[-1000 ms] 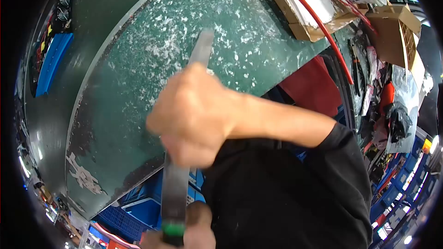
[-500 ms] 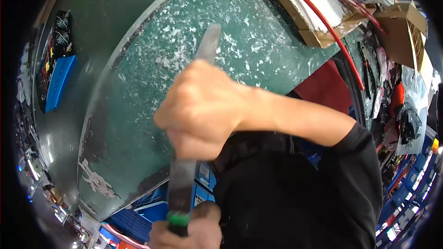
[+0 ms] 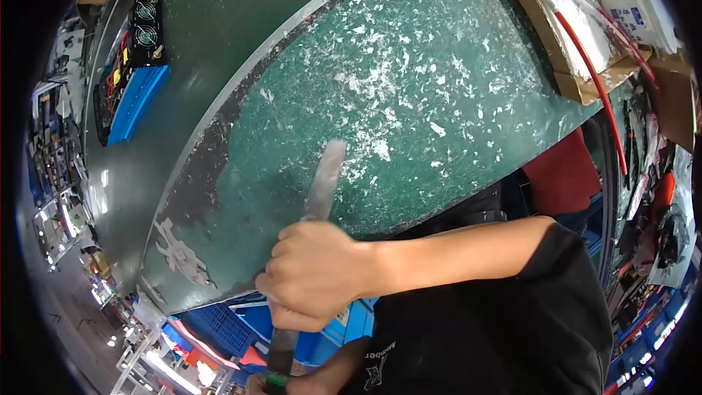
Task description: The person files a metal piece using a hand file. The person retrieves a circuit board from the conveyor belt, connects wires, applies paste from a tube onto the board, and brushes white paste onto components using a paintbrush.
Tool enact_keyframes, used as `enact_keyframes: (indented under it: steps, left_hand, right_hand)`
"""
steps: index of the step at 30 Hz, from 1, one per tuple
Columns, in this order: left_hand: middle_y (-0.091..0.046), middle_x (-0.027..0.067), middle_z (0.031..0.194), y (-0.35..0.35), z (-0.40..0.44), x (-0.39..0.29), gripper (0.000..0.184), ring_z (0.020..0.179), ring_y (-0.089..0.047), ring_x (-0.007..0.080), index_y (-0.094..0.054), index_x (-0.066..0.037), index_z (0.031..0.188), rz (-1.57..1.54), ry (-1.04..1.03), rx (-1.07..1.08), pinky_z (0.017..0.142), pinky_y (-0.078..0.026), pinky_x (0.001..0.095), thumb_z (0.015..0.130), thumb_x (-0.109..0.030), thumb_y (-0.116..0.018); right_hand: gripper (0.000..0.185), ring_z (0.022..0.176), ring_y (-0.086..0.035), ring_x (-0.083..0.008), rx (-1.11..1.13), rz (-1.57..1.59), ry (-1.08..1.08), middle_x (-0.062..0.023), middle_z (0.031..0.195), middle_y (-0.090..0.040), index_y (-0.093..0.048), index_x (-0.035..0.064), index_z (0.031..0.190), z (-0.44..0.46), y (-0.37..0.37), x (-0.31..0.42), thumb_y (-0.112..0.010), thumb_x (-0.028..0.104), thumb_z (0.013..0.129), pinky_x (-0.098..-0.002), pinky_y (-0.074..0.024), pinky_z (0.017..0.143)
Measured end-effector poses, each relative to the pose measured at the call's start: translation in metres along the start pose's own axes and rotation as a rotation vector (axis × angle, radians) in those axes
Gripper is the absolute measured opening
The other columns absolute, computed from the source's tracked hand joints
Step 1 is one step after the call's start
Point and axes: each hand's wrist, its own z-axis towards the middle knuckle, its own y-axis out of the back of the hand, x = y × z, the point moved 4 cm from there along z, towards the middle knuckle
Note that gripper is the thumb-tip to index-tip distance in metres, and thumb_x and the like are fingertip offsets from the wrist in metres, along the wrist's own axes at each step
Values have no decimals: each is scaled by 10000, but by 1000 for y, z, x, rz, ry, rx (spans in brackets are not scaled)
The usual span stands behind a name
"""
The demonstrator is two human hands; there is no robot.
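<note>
My right hand [image 3: 314,274] is closed around the middle of a long flat metal tool [image 3: 325,183] that looks like a flat file. Its squared tip sticks out past my knuckles, above the worn green tabletop [image 3: 263,197]. Near the bottom edge of the view, my left hand [image 3: 307,386] is wrapped round the tool's green-and-black handle; part of that hand is cut off. A short length of blade shows between both hands. White flakes [image 3: 380,150] are scattered over the tabletop beyond the tip.
A cardboard tray [image 3: 563,73] with white material and a red tube [image 3: 592,58] lies at the right. Beyond the table's raised edge stands a blue-and-black unit with fans [image 3: 142,77]. Blue crates [image 3: 219,329] are below the table. A grey peeled patch [image 3: 183,252] marks the left corner.
The view has shifted, so the tabletop sits farther right. My right hand is lower in the view and closer to the handle, with less blade showing between my hands.
</note>
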Motion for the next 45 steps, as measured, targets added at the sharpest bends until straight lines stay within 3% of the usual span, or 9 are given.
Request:
enact_keyframes:
  steps: [9,18,23,24,32,33,39,41,45]
  left_hand:
    - [-270,-87,558,-62,-17,50,405,440,-268,65,-343,-164,717,-281,-19,-64,475,-248,207,983,-411,-522]
    - [-268,-96,560,-70,-14,58,402,466,-287,60,-302,-182,722,-314,-117,-72,491,-243,212,984,-364,-547]
    - [-459,-21,862,-28,-48,25,381,607,-459,87,-483,-10,1238,818,-527,-636,552,-364,276,951,-190,-656]
    - [-505,4,951,-25,-44,24,471,646,-504,91,-450,9,1334,507,-458,-248,574,-395,279,951,-171,-656]
    - [-477,-38,712,-51,-36,44,468,514,-442,75,-471,-16,1285,-127,-85,136,509,-362,236,972,-328,-624]
    - [-414,-15,463,-3,-64,35,440,371,-375,113,-413,-120,662,-127,-52,-216,450,-336,245,954,-443,-477]
    - [-504,0,527,-80,-40,52,443,409,-452,84,-404,-117,733,-119,62,-68,475,-388,209,984,-476,-466]
    - [-331,-70,594,-50,-27,2,303,427,-297,75,-532,-64,1170,-128,17,9,436,-256,226,1019,-327,-531]
    - [-346,-71,576,-10,-20,-27,188,416,-292,64,-568,-116,1025,-31,-401,-246,411,-215,211,1054,-262,-453]
  right_hand:
    - [161,408,-450,-242,-352,-212,167,-28,522,-458,-484,110,588,-10,47,-16,-619,198,588,-369,-342,397]
    - [167,395,-424,-257,-198,-130,56,-34,468,-375,-436,111,524,6,65,-34,-586,175,561,-385,-337,388]
    - [163,381,-371,-270,-117,-153,15,-44,475,-358,-417,104,529,2,78,-32,-568,166,533,-393,-300,381]
    - [176,385,-379,-268,-132,-111,5,-43,486,-368,-407,108,534,-3,67,-19,-569,175,540,-394,-297,383]
    - [189,411,-407,-271,-34,-141,95,-45,523,-390,-398,113,566,-13,79,-33,-557,209,598,-396,-329,400]
    - [185,413,-407,-271,4,-145,148,-48,526,-391,-403,106,571,-12,99,-52,-551,209,610,-395,-332,402]
    - [248,418,-361,-275,102,-191,147,-55,523,-369,-409,101,558,-7,100,-37,-526,272,693,-412,-273,423]
    - [230,430,-388,-254,119,-162,124,-48,524,-375,-434,106,565,-16,40,5,-535,282,674,-398,-289,424]
    - [148,437,-415,-219,-23,-14,48,-28,541,-397,-472,112,579,-22,-24,38,-565,225,601,-355,-318,423]
